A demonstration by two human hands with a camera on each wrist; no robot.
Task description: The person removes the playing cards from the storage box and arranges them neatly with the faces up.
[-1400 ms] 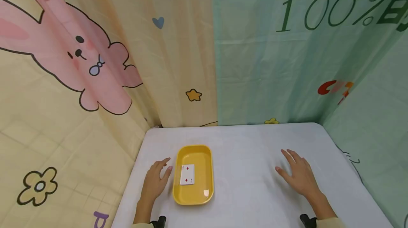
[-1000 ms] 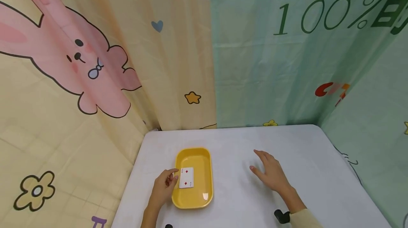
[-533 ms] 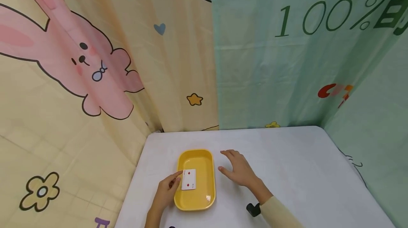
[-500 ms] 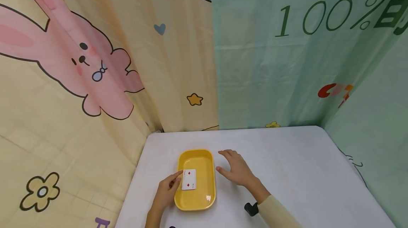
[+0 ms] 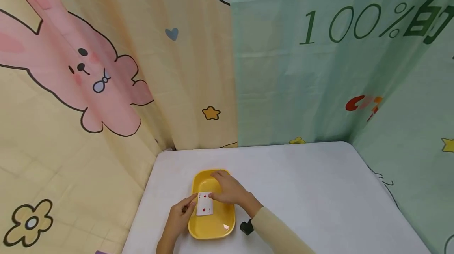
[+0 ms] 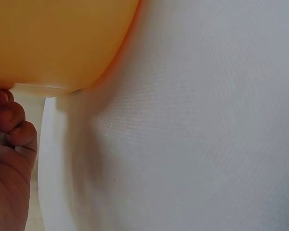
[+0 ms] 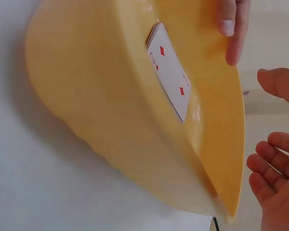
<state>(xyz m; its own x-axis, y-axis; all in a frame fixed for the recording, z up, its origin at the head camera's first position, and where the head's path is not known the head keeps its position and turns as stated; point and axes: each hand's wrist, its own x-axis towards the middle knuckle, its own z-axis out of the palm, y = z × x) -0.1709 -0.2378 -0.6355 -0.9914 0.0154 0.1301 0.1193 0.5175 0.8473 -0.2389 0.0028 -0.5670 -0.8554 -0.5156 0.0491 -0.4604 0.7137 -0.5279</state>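
Observation:
A small stack of playing cards point(image 5: 204, 206) lies in the left part of the yellow tray point(image 5: 212, 230), with the two of diamonds face up on top. My left hand point(image 5: 179, 215) is at the tray's left rim, index finger reaching in beside the cards and other fingers loosely curled. In the left wrist view, those curled fingers point(image 6: 12, 118) are right at the rim. My right hand point(image 5: 230, 191) is over the tray's right side, thumb close to the cards' right edge in the head view. In the right wrist view its fingers point(image 7: 279, 168) are spread apart from the stack point(image 7: 171, 74).
The tray stands on a white-covered table point(image 5: 301, 191), left of its middle. Behind the table hang a yellow curtain point(image 5: 191, 88) with a pink rabbit and a green curtain point(image 5: 283, 88) with lettering. A black wrist strap piece point(image 5: 246, 227) sits under my right sleeve.
My right hand has swept left from the table's right side to over the tray. My left hand has moved right to the rim, its fingers curling more. Cards and tray stay put.

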